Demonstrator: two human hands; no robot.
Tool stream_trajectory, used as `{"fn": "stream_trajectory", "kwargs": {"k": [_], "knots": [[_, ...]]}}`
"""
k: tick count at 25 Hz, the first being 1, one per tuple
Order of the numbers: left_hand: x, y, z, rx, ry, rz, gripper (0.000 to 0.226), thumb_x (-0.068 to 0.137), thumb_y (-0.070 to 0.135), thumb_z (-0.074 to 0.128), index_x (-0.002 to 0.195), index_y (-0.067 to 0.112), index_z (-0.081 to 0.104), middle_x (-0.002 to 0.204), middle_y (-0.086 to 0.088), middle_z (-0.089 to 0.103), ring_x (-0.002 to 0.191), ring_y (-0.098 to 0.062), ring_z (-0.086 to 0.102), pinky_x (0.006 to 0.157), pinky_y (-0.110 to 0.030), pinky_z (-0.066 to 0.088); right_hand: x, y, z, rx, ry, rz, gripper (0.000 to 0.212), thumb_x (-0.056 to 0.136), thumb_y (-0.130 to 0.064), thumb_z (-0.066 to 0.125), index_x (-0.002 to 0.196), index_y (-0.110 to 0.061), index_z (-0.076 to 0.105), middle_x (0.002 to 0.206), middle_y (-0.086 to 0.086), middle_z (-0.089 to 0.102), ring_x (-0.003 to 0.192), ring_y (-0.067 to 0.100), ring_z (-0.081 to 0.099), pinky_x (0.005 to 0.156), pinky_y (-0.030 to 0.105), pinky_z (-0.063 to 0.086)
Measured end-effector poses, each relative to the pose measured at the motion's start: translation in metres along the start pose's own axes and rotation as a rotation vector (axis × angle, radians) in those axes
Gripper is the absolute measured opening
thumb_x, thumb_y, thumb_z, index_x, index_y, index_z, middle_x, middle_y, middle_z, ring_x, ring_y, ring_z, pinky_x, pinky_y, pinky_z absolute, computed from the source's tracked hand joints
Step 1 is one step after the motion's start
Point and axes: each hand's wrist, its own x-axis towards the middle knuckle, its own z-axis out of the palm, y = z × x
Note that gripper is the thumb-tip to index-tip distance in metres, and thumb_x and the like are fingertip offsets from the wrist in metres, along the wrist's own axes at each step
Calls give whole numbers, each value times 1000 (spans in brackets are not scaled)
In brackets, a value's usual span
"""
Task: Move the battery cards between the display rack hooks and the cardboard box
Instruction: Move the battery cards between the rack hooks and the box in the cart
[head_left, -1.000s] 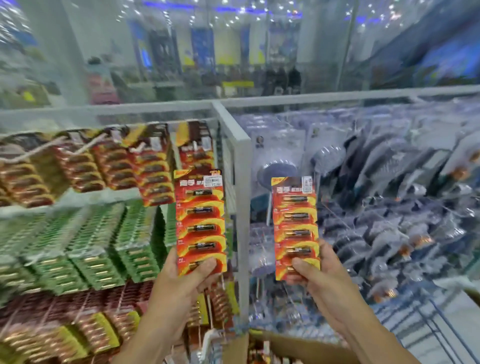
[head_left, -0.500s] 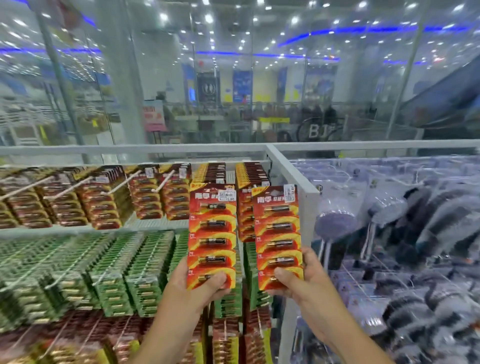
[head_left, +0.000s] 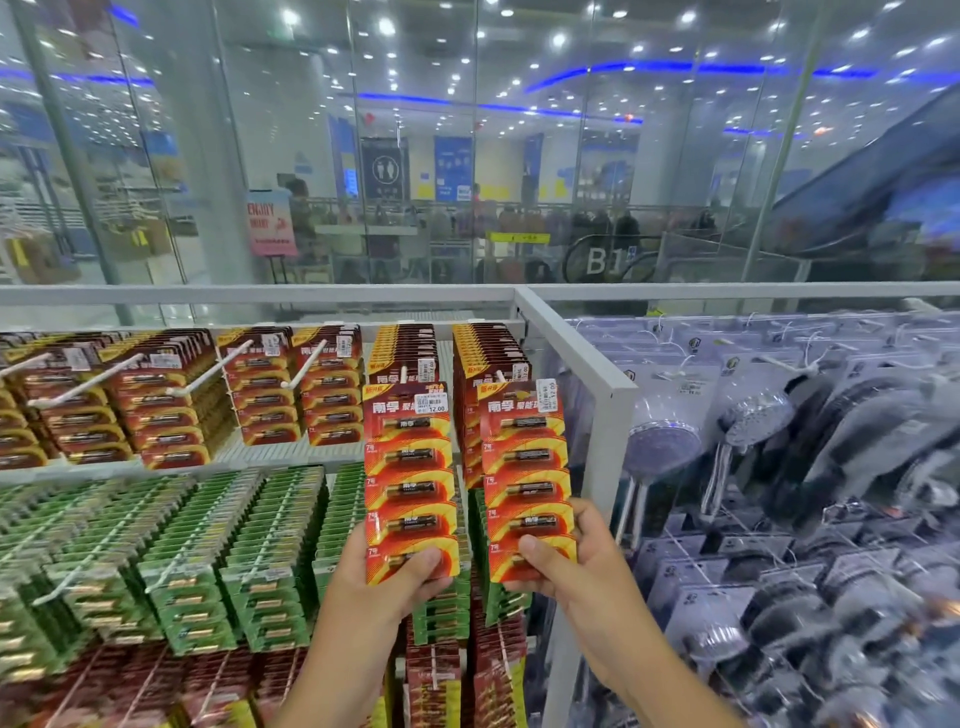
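- The left hand (head_left: 387, 582) grips the bottom of an upright red-and-yellow battery card (head_left: 410, 480), thumb across its front.
- The right hand (head_left: 576, 566) pinches a second matching red-and-yellow card (head_left: 527, 480) just beside it.
- Both cards stand before the white wire hooks (head_left: 306, 364) of the grey metal display rack (head_left: 597, 384), its top row packed with red cards.
- Green battery cards (head_left: 208, 551) fill the row below.
- Chrome shower heads (head_left: 662, 441) hang to the right.

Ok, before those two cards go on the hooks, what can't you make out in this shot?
Head view only:
- Cardboard box: out of frame.
- Hanging holes of the left card and right card: not discernible.
- Hook tips behind both cards: mostly covered by them.
- How many cards the left hand and right hand each grip: only front faces show.
- Showerheads rack, right: blurred.
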Motion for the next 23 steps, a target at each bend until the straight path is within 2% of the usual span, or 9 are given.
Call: {"fn": "stream_trajectory", "kwargs": {"k": [3,7,10,23], "knots": [[3,3,0,2,-15,10,62,65,22,85,121,32,62,106,-1,79,96,-24,78,80,-42,62,3,2,5,22,22,5,35,92,-3,71,121,-14,55,106,7,78,96,26,77,69,37,64],[6,6,-1,12,-17,27,58,66,23,85,118,35,63,104,2,79,96,-22,77,84,-44,62,10,5,9,77,37,3,37,92,-4,71,124,-13,55,114,11,76,99,29,77,73,40,63],[10,7,-2,8,-20,28,58,67,24,84,120,36,62,103,3,79,97,-21,77,86,-46,62,16,6,13,94,31,-11,34,92,-6,71,122,-13,55,113,11,77,99,30,76,71,37,63],[29,1,-4,36,-11,33,48,83,16,80,123,34,62,107,3,78,95,-20,77,84,-41,61,20,19,17,115,64,-40,31,94,-7,70,121,-15,57,112,8,77,101,29,76,69,35,63]]}}
